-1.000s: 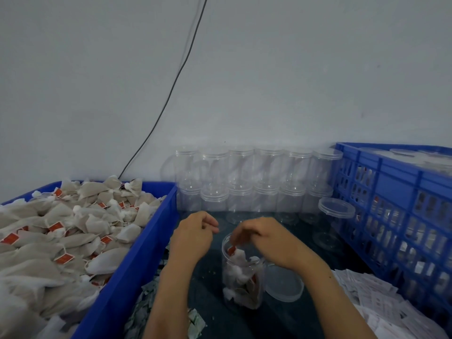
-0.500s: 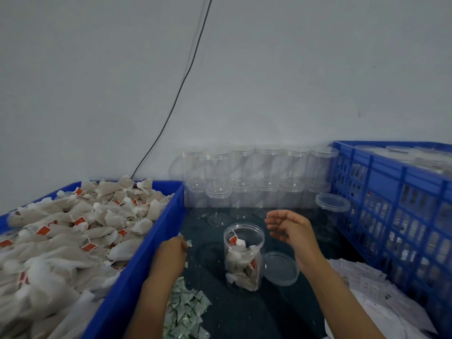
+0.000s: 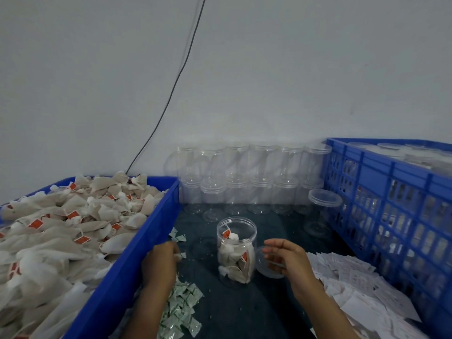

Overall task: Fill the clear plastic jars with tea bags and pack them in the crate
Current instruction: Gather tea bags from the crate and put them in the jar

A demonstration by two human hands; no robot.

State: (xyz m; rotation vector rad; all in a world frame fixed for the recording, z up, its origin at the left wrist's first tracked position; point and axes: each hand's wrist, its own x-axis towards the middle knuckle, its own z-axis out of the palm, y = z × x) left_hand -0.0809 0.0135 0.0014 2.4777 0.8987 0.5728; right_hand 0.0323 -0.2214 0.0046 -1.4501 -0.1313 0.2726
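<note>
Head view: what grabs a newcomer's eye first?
Probably the open clear jar at centre, part-filled with tea bags, its lid lying to its right under the right hand. Next, the blue bin heaped with tea bags at left, then the stacked empty jars along the wall.

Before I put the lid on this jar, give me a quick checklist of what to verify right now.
1. Jar upright on the mat: ok.
2. Jar mouth uncovered: ok.
3. Jar full of tea bags: not ok, the upper part looks empty.
4. Lid within reach beside the jar: ok, right hand is over it.
5. Right hand holding the lid: cannot tell.
6. Left hand free: not ok, it pinches a small packet.
</note>
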